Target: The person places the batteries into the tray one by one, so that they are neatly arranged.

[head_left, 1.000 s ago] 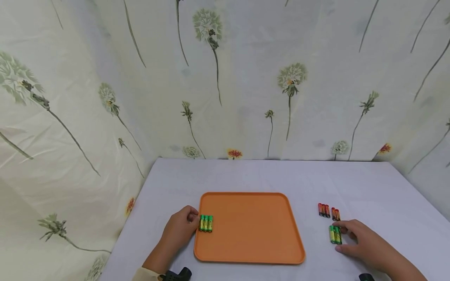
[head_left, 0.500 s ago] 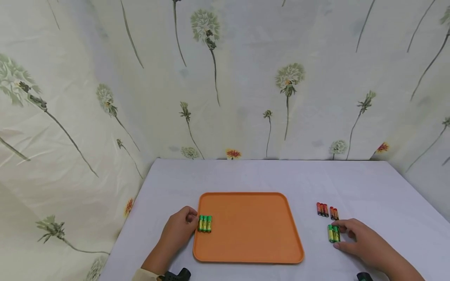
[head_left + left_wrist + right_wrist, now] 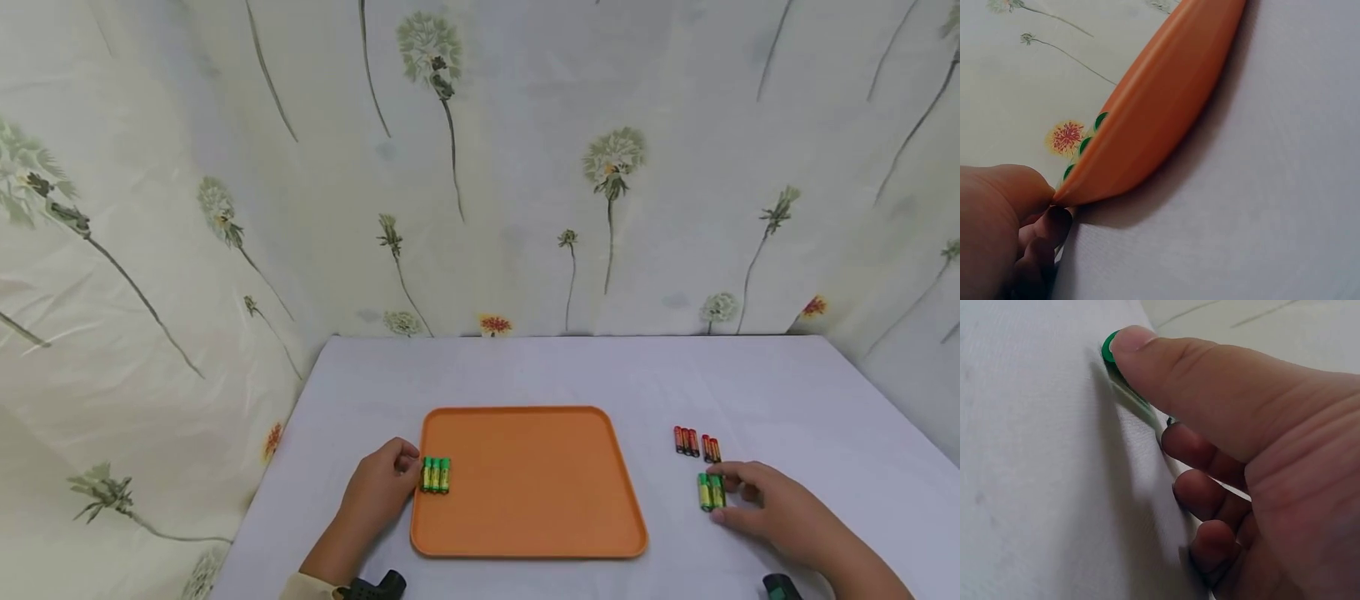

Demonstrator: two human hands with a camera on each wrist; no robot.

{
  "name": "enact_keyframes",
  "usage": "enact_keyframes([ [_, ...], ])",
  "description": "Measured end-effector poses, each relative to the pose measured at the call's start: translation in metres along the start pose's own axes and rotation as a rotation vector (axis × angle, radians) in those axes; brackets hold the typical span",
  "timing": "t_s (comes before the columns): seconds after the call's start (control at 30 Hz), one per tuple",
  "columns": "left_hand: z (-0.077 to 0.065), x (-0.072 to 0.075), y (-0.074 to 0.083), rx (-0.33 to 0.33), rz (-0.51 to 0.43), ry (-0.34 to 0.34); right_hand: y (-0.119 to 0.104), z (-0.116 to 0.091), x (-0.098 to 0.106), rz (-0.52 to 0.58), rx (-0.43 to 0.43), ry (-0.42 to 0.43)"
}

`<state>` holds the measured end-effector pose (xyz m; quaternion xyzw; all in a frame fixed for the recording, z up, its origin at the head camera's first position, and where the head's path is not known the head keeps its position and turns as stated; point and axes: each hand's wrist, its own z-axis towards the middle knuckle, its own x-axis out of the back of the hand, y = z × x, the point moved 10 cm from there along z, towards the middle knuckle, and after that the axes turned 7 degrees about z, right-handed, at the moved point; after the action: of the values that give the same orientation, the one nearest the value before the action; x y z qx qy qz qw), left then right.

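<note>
In the head view, my left hand (image 3: 382, 483) is at the left rim of an orange tray (image 3: 540, 500). The left wrist view shows its thumb and finger pinching that rim. Just inside the rim, three green batteries (image 3: 436, 475) lie side by side. On the table to the right, my right hand (image 3: 776, 504) holds a green battery (image 3: 717, 492) by its ends, index finger at the far end and thumb at the near one. Another green battery (image 3: 704, 492) lies to its left. In the right wrist view the thumb covers part of a battery's green end (image 3: 1109, 349).
Beyond the right hand lie three red batteries (image 3: 686, 441) in a row and two smaller red ones (image 3: 711, 448). A white cloth covers the table (image 3: 525, 371). Behind it hangs a flower-printed curtain (image 3: 517, 167).
The head view has shifted slightly. Both hands keep about the same place beside the tray and the green batteries.
</note>
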<state>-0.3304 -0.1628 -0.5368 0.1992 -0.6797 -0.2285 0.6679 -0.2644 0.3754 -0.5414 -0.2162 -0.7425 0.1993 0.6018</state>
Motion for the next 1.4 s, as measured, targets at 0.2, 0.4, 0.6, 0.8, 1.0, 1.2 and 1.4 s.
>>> enact_keyframes([
  [0.2,0.0,0.0,0.0,0.009,0.009,-0.007,-0.004,-0.001,0.004,0.039,-0.008,-0.002],
  [0.4,0.002,0.002,0.001,-0.011,0.003,-0.001,-0.006,0.001,0.007,0.079,-0.054,0.027],
  [0.6,0.004,-0.001,0.002,-0.017,0.012,-0.001,-0.007,0.003,0.01,0.102,-0.055,0.05],
  [0.8,0.005,0.001,0.005,-0.015,0.01,-0.002,-0.012,0.004,0.012,0.091,-0.063,0.071],
  [1.0,0.007,0.003,0.006,-0.017,0.005,0.009,-0.026,0.006,0.016,0.073,-0.02,0.098],
  [1.2,0.005,-0.001,0.002,-0.001,0.011,-0.005,-0.043,0.01,0.01,0.056,0.035,0.097],
  [1.4,0.003,-0.001,-0.001,-0.001,0.005,-0.002,-0.059,0.013,0.005,0.04,0.089,0.11],
])
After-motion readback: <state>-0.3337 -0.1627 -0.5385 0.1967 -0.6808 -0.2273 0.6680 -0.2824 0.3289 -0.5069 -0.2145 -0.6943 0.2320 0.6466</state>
